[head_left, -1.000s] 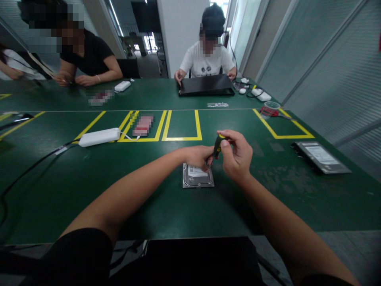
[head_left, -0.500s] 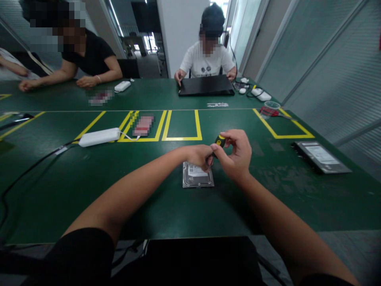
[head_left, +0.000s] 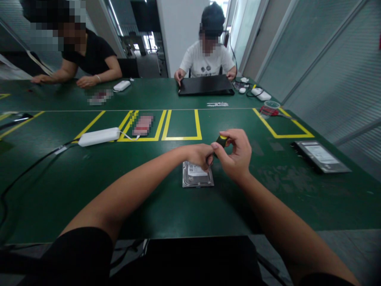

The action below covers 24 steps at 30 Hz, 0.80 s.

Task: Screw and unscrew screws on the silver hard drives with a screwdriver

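A hard drive [head_left: 197, 179] lies flat on the green bench [head_left: 166, 214], midway between its left and right sides and closer to the near edge than to the far one, its label facing up. The left hand [head_left: 200, 155] is over the drive's far part, hiding that end, with the fingers curled inward; whether they grip anything, and whether they touch the drive, I cannot tell. The right hand [head_left: 236, 153] is closed on the dark, yellow-topped handle of a screwdriver [head_left: 220, 143], thumb along one side and fingers around the other, the handle tilted with its top towards the right edge. The tool's lower end disappears behind the left hand. Near the bench's right edge lies a labelled metal unit [head_left: 321, 156], well apart from both hands. Towards the left side rests a white adapter [head_left: 99, 136] with a black cable [head_left: 28, 174] running to the left edge, and just beyond it is a blurred pink item [head_left: 143, 125]. Yellow tape [head_left: 183, 138] marks off areas across the middle. At the far edge a person in a white shirt [head_left: 205, 59] holds a black panel [head_left: 206, 85], and another person in a black shirt [head_left: 99, 51] leans on the bench near its far left corner.
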Tool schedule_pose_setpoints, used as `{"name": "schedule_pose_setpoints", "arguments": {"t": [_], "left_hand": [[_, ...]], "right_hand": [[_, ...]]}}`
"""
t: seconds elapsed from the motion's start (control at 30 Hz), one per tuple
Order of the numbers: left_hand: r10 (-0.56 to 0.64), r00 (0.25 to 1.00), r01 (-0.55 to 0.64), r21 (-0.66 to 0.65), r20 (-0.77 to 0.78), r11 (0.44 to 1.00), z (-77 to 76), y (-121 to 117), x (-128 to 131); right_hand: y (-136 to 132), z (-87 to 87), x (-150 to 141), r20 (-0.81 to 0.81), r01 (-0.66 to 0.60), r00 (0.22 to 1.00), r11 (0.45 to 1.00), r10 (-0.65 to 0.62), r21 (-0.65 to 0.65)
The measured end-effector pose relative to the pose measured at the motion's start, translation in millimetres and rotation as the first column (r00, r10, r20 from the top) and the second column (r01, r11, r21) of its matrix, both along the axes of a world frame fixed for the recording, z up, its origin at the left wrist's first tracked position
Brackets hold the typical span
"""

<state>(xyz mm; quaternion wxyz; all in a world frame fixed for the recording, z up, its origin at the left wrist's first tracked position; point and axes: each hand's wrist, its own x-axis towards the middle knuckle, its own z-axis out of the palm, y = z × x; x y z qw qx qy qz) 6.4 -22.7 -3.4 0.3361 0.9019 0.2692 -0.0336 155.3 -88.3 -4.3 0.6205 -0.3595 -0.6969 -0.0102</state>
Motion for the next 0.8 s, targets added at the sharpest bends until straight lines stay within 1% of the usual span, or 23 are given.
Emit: {"name": "schedule_pose_setpoints", "arguments": {"t": [0.07,0.2,0.27,0.37,0.43,0.67,0.8], "left_hand": [[-0.024,1.000,0.024,0.000,0.010,1.000,-0.2,0.6,-0.1],[-0.051,0.998,0.051,0.005,0.030,0.999,0.8,1.3,-0.7],[-0.043,0.999,0.042,0.010,0.018,0.999,1.7,0.7,-0.3],[-0.026,1.000,0.026,0.001,-0.001,1.000,2.4,-0.8,0.9],[-0.029,1.000,0.029,-0.003,0.000,1.000,2.0,-1.0,0.9],[-0.047,0.999,0.047,0.007,0.023,0.999,0.2,1.9,-2.4],[-0.033,0.999,0.032,0.014,0.014,0.999,0.8,1.1,-2.2]], "right_hand": [[-0.5,0.3,-0.1,-0.002,0.002,1.000,1.000,-0.002,-0.021],[-2.4,-1.4,1.2,-0.030,-0.057,0.998,0.994,0.055,-0.091],[-2.6,-1.6,1.6,-0.021,-0.061,0.998,0.995,0.060,-0.080],[-1.8,-0.4,1.1,0.017,-0.006,1.000,0.999,0.007,-0.033],[-1.5,0.5,0.6,0.028,0.014,1.000,1.000,-0.014,-0.026],[-3.0,-2.9,1.6,-0.029,-0.070,0.997,0.991,0.067,-0.117],[-1.5,-7.5,1.3,-0.072,-0.080,0.995,0.991,0.072,-0.111]]}}
